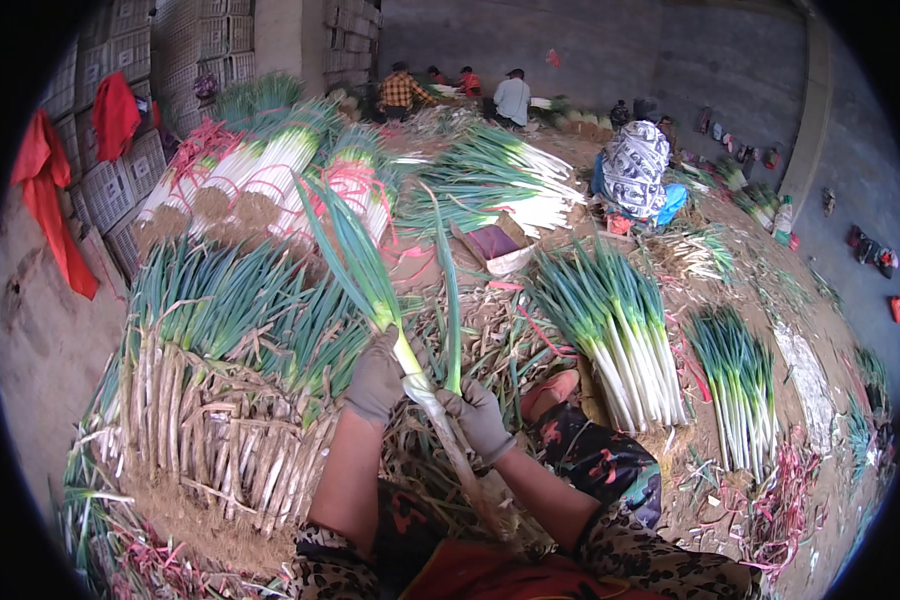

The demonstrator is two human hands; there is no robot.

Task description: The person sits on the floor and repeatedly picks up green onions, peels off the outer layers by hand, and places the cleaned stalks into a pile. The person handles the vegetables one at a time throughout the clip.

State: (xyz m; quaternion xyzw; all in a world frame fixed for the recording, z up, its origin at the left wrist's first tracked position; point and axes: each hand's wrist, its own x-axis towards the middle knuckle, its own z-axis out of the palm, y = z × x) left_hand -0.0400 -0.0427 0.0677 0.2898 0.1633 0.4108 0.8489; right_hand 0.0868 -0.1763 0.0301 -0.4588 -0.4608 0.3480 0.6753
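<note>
My gloved left hand (pixel 375 381) grips a long green onion (pixel 417 375) where its green leaves meet the pale stalk. The leaves fan up and away from me, while the dirty root end slopes down toward my lap. Beside the middle of the stalk, my gloved right hand (pixel 481 421) pinches a separated green leaf (pixel 450 307) that stands upright. Its fingers lie against the stalk, and they partly hide the leaf's lower end. A thick heap of unpeeled green onions (pixel 217 420) with brown outer skins lies left of my left hand.
Right of my knee lie a bundle of peeled green onions (pixel 626 352) and a smaller bundle (pixel 739 397). Tied bundles (pixel 255 172) stand farther left, before stacked plastic crates (pixel 116 191). A cardboard box (pixel 499 244) sits ahead. A person in a patterned top (pixel 634 169) crouches beyond.
</note>
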